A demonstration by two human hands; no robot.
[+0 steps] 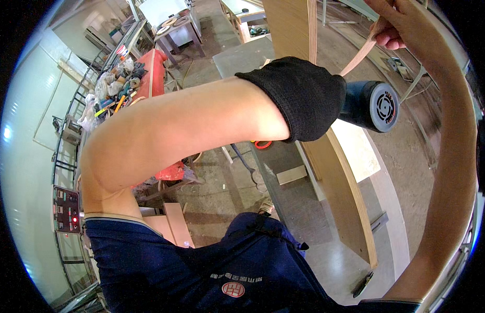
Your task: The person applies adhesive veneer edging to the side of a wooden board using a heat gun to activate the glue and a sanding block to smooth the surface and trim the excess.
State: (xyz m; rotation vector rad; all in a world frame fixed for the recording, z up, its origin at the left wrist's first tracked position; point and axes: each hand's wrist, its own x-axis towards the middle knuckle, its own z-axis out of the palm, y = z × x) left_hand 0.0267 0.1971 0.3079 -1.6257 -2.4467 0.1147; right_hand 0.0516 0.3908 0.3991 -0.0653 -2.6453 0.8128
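Note:
My left hand (305,99), in a black knit glove, is closed on a blue cylindrical power tool (357,104). The tool's round, vented grey end cap points right; its working end is hidden behind the glove, as are most of my fingers. Up at the right, my bare right hand (396,31) pinches a thin strip of wood (363,53), whose lower end runs down behind the glove. Below the tool, a curved wooden panel with a layered edge (346,208) stands on the grey worktable (310,219). Another wooden piece (289,26) rises beyond my glove.
Red-orange handles (262,144) show on the table under my left forearm. A dark slim tool (363,285) lies near its close edge. At left are a red bench (155,68) heaped with bags and tools, and a control box (66,209) with a lit red light.

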